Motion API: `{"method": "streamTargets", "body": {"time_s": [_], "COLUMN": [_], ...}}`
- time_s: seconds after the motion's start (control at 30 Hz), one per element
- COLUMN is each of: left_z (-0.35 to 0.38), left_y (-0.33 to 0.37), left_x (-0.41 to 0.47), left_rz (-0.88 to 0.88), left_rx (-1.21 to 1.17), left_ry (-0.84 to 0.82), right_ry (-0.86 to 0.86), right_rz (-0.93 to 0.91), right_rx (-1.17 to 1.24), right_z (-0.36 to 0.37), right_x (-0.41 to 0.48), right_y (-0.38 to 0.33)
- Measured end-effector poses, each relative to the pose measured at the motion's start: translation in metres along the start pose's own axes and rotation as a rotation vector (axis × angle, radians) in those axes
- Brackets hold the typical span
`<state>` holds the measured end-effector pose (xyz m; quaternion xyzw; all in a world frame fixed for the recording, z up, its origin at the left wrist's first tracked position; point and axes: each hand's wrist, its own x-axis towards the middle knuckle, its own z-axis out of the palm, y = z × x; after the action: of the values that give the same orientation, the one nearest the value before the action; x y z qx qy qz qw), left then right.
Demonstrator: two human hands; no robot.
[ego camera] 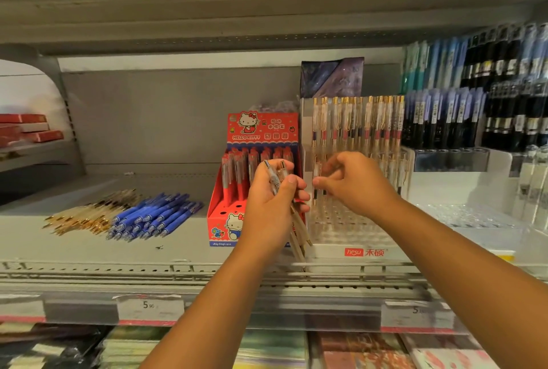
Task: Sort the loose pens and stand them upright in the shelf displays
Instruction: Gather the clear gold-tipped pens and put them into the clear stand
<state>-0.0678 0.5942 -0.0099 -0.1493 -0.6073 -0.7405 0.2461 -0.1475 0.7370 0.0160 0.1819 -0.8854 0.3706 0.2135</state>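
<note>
We see a matt grey metal shelf (89,250), a glossy red cardboard display box (221,220), a clear plastic rack (341,220) and glossy blue plastic pens (154,215).

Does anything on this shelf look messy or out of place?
Yes. Two heaps of loose pens lie flat on the shelf left of the red box: gold-trimmed clear pens and blue pens. The other pens stand upright in displays.
</note>
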Motion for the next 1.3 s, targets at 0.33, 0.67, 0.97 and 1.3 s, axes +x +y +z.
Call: {"method": "streamTargets", "body": {"time_s": [0.33, 0.67, 0.97, 1.3], "left_z": [-0.001, 0.006, 0.007, 0.000], "left_y": [-0.004, 0.002, 0.000, -0.001], "left_x": [0.009, 0.016, 0.023, 0.025], "left_rz": [0.073, 0.089, 0.084, 0.081], "left_rx": [0.082, 0.112, 0.102, -0.066], "left_ry": [0.066, 0.074, 0.021, 0.046], "right_ry": [-0.099, -0.263, -0.289, 0.094], "right_rz": [-0.078, 0.024, -0.050, -0.078], "right_rx": [0.370, 0.719, 0.566, 0.499], "right_z": [-0.010, -0.005, -0.011, -0.021], "right_x": [-0.021, -0.028, -0.024, -0.013], "right_y": [-0.025, -0.026, -0.014, -0.003]}}
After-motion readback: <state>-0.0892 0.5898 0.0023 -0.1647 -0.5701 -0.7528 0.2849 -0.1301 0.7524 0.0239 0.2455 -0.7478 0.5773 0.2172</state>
